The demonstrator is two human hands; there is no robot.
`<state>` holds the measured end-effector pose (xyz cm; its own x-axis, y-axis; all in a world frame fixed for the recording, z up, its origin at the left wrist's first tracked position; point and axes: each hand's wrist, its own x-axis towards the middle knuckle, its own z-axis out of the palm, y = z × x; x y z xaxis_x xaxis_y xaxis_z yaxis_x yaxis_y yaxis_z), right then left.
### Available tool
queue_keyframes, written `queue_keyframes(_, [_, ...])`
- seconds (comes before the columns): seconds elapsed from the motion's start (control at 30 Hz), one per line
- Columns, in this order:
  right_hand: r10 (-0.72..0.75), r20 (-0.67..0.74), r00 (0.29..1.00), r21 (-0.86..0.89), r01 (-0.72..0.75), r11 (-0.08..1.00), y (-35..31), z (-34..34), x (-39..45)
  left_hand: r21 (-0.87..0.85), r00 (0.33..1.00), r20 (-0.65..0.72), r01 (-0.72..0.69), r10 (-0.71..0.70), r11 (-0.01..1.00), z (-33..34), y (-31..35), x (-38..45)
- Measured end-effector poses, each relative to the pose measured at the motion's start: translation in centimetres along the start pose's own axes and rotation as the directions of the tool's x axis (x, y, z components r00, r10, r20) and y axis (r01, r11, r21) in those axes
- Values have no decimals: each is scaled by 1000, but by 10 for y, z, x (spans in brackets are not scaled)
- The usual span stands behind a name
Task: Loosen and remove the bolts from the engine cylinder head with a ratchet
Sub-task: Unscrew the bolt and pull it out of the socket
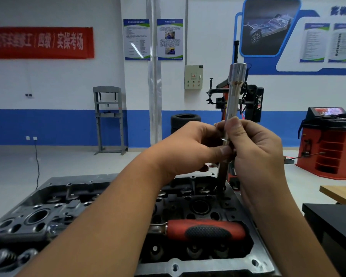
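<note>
1. Readable writing was scarce: the black panel on the red tyre changer [256, 104] behind the hands read "power", and the red balancing machine [328, 144] at the right showed the cut-off letters "Lan". The red banner [40, 43] and the two wall posters [137, 40] carried characters too blurred to read.
2. The left hand [188, 148] pinched a long dark bolt [222, 176] between thumb and curled fingers, just under its washer.
3. The right hand [254, 148] gripped the chrome socket extension [233, 96], fingers curled round its lower end; the tool stood nearly upright with the socket cup on top.
4. The bolt's lower end stood at a hole near the far right edge of the cylinder head [48, 212].
5. The ratchet [206, 229], with red and black handle, lay across the cylinder head beneath the forearms, touched by neither hand.
6. A black surface [332, 222] stood close beside the cylinder head's right edge; open grey floor lay beyond the far edge.
</note>
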<state>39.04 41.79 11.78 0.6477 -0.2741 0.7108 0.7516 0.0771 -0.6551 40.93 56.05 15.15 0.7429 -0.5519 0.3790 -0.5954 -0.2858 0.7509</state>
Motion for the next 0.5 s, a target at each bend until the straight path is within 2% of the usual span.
queue_keyframes(0.13, [-22,-47,999,-41,20,999,1,-2,-1,25,998,-61,-26,27,999,-1,0,0])
queue_keyframes(0.27, [-67,-26,997,-91,64,994,1,-2,-1,-81,999,53,9,-4,997,1,2,-1])
queue_keyframes(0.37, [3,-13,1000,-16,-3,1000,1,-1,0,-159,996,85,22,-9,987,2,2,-2])
queue_keyframes(0.5, [44,12,999,66,-44,997,1,-2,1,-15,1000,12,-14,14,1000,1,3,-2])
